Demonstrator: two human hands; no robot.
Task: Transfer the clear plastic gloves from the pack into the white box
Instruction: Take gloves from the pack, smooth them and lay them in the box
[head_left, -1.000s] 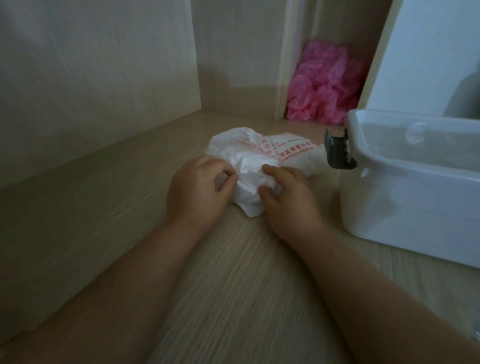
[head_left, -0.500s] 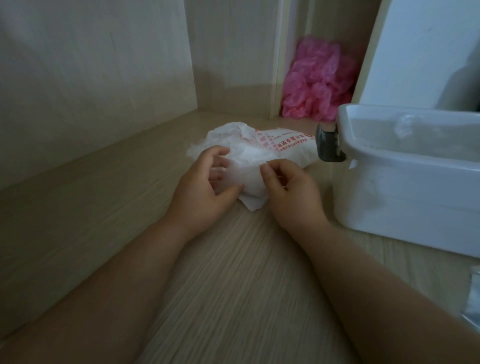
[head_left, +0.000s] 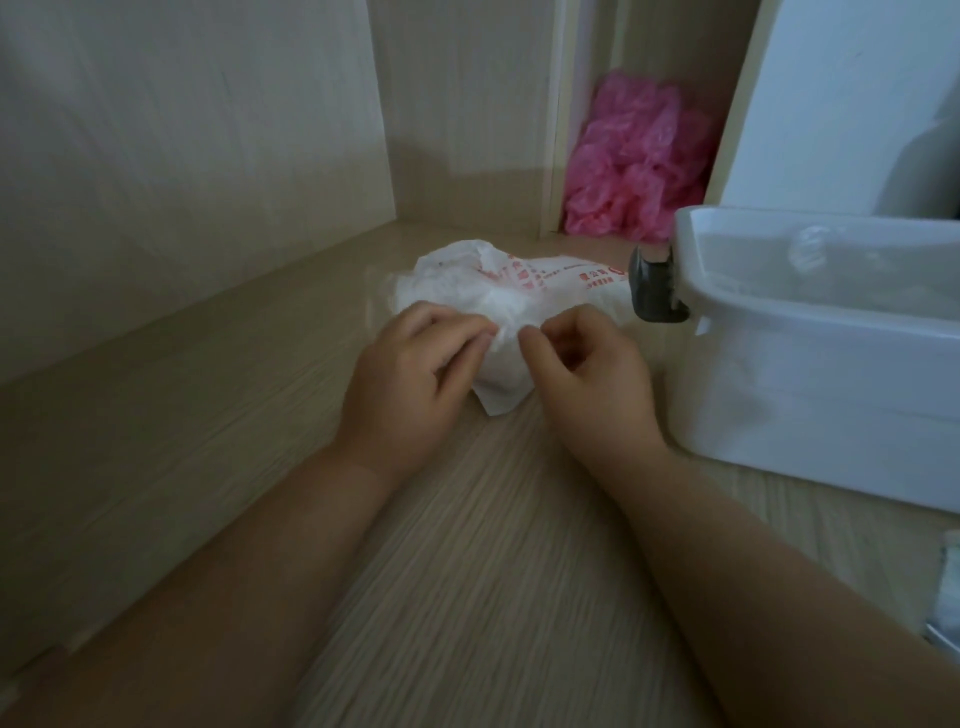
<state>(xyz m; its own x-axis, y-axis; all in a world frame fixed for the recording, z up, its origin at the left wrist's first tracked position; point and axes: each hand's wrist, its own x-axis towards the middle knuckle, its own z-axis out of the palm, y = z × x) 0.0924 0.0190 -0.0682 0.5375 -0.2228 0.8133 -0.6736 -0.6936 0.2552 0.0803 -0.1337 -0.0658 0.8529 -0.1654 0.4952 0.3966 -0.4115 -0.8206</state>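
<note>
Both hands have closed in on the crinkled white plastic pack (head_left: 524, 283) with red print, the left hand (head_left: 415, 374) and right hand (head_left: 587, 374) now pinching its near end with curled fingers. It lies on the pale wooden counter (head_left: 467, 545), just left of the open white plastic box (head_left: 805, 374). The film looks light, limp and slippery, so a bunched fold at the opening is likely the best hold.

The left hand (head_left: 415, 374), the one farther from the box (head_left: 810, 395), and the right hand (head_left: 587, 379), just beside the box, are both bare, small and plump, with short rounded fingers (head_left: 447, 332) and soft, shallow knuckles. The left forearm (head_left: 234, 571) and the right forearm (head_left: 753, 587) are bare too, smooth and full. They look broader the farther they lie from the box.
</note>
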